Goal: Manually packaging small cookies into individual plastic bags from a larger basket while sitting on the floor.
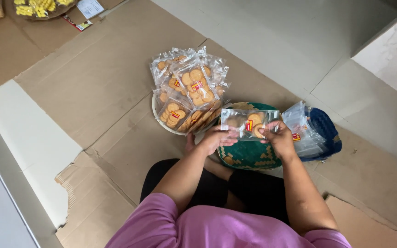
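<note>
Left hand: the left hand [218, 138] pinches the left edge of a clear cookie packet [249, 123], fingers closed on the film.
Right hand: the right hand [279, 137] grips the packet's right edge the same way, fingertips curled over it.
Packet: held flat and level between both hands, just above a green woven basket [249, 156] that sits in front of the person's folded legs.
Doing it well: an even pull from both sides would likely keep the film taut and the cookies from sliding to one end (they look loose inside).
Filled packets: a heap of sealed cookie packets [189, 89] overflows a pale round tray [159, 120] just beyond the left hand.
Empty bags: a stack of clear bags [302, 128] lies in a blue basket [327, 133] beside the right hand.
Floor: flattened cardboard [93, 78] covers it.
In the way: the heaped tray sits close, so the leaning packets could slide off.
</note>
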